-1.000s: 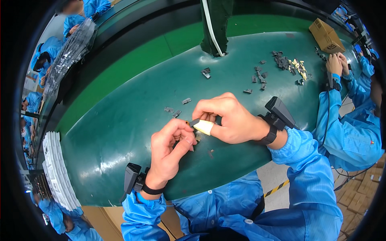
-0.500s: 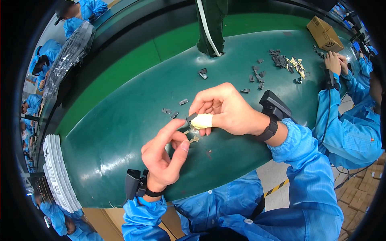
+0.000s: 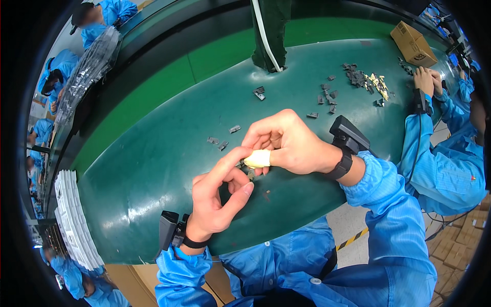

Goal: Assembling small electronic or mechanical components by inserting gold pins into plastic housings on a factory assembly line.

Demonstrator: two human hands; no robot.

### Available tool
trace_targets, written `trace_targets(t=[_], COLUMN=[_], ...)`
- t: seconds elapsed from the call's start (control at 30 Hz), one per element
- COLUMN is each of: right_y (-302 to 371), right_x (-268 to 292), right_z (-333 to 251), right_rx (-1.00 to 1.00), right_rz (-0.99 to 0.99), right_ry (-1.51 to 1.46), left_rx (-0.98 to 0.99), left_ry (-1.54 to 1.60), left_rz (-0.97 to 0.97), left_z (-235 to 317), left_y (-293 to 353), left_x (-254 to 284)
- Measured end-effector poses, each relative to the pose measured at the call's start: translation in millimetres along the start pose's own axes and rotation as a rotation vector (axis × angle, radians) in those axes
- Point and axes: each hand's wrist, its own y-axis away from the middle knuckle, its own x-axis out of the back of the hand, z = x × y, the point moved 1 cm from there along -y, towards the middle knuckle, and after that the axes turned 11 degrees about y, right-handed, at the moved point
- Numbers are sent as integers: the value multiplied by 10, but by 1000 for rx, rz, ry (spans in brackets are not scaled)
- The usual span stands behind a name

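My right hand (image 3: 291, 146) pinches a small black plastic part, now almost covered by fingers. A pale yellow wrap (image 3: 257, 159) covers the end of my right thumb. My left hand (image 3: 212, 197) has its index fingertip against the part beside that thumb. Its thumb and other fingers curl together just below; what they hold, if anything, is hard to make out. By their tips shows a small yellowish piece (image 3: 250, 175), in the grip or on the table. Several loose black parts (image 3: 235, 129) lie beyond my left hand.
More black parts (image 3: 356, 78) are heaped at the far right beside yellow pieces (image 3: 379, 86). A cardboard box (image 3: 413, 45) stands behind them, near a co-worker's hands (image 3: 427, 81). A post (image 3: 271, 36) with a white cable rises at the far edge. White stacked trays (image 3: 76, 220) line the left end.
My left hand has moved right and slightly up, its index finger coming over the black part at my right thumb. My right hand has hardly moved.
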Motion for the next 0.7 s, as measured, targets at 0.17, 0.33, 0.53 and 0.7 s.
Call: trace_targets(t=[0.17,0.33,0.53,0.7], right_y=[-10,-21,-15,-13], right_x=[39,84,43,24], right_z=[-48,-47,-11,-27], right_rx=[6,3,18,-1], right_rz=[26,26,-117,-119], right_ry=[-107,-187,-147,-142], left_rx=[45,87,124,163], left_ry=[154,55,66,295], left_rz=[149,237,172,163], left_z=[45,54,3,-9], left_y=[17,4,1,19], left_x=[4,45,18,24])
